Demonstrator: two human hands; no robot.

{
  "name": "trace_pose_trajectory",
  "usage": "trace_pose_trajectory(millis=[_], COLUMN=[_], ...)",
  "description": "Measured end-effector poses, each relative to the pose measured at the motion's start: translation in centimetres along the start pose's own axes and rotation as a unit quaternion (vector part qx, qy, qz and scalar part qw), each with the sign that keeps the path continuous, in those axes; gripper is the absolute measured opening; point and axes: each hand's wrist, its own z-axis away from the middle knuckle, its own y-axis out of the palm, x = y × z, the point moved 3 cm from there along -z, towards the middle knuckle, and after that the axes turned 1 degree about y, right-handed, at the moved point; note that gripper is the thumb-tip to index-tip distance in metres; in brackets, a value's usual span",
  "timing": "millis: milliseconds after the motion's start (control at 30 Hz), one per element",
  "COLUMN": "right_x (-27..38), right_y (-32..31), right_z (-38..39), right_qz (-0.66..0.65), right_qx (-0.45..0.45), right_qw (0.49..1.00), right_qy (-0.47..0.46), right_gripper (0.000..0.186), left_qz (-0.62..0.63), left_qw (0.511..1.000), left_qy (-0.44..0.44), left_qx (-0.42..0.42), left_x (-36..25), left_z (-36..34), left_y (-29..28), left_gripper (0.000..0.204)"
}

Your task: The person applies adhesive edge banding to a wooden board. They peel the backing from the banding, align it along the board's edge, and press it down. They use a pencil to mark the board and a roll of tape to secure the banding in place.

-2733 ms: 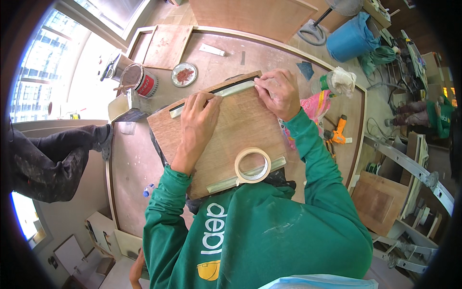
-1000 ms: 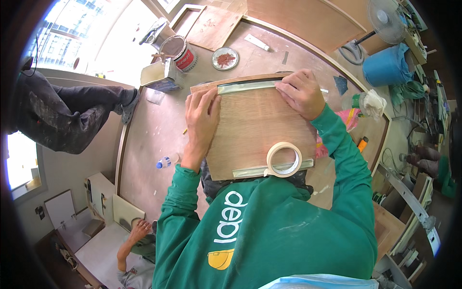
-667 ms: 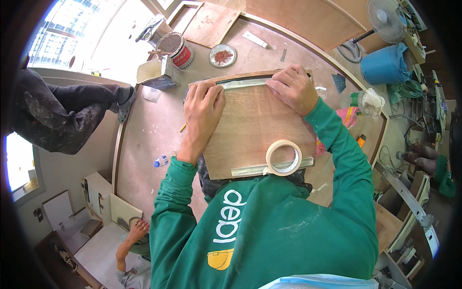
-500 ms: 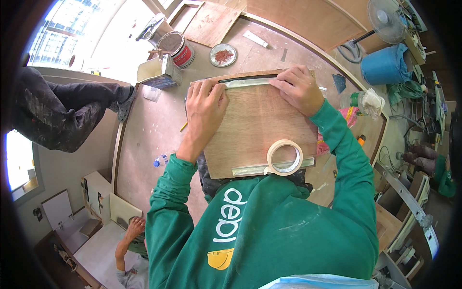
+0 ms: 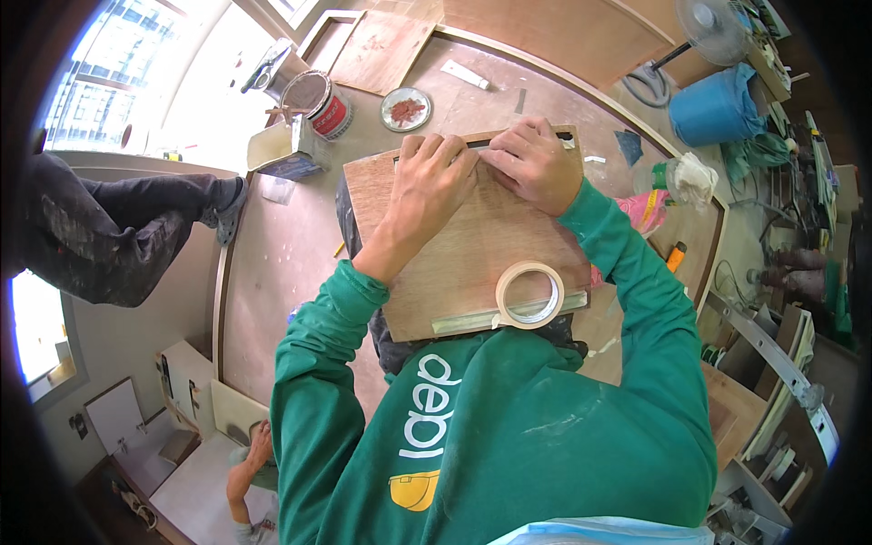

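Across my lap lies a wooden board (image 5: 427,254) with a dark slot along its far edge. My left hand (image 5: 434,177) and my right hand (image 5: 534,165) meet close together over that slot, fingers curled and pinched. The pale strip of tape between them is mostly hidden by the fingers. A roll of masking tape (image 5: 529,269) rests on the board near my body. Beside it, a pale taped strip (image 5: 463,322) runs along the near edge.
Beyond the board stand a paint bucket (image 5: 334,118), a square can (image 5: 283,150) and a round lid with reddish scraps (image 5: 405,111). A white tube (image 5: 465,74) lies farther off. A blue bin (image 5: 713,113) and fan (image 5: 713,27) are at right. Another person's leg (image 5: 154,209) extends from the left.
My left hand has moved right, toward my right hand, which has shifted slightly left. The pale strip stretched along the slot no longer shows there, and more of the dark slot shows at right.
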Motion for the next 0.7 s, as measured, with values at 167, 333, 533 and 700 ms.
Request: trace_pose_trajectory(millis=[167,333,533,700], right_x=[-1.3,-3.3,-1.4,2.9], right_y=[-2.0,-4.4,-4.9,-3.2], right_z=[1.4,3.4,4.2,4.7], right_qz=[0.002,0.040,0.020,-0.051], right_qx=[0.017,0.016,-0.036,0.005], right_qw=[1.000,0.999,0.997,0.989], right_qy=[0.009,0.007,0.067,0.137], right_gripper=[0.040,0.040,0.037,0.046], left_qz=[0.008,0.017,0.005,0.057], left_qw=[0.999,0.998,0.999,0.996], left_qy=[-0.004,-0.006,-0.005,-0.035], left_qx=[0.041,0.053,0.032,0.056], left_x=[0.6,1.6,0.7,-2.5], left_z=[1.0,1.6,2.6,3.7], left_y=[-0.8,-2.5,-2.6,-2.9], left_gripper=[0.022,0.025,0.028,0.033])
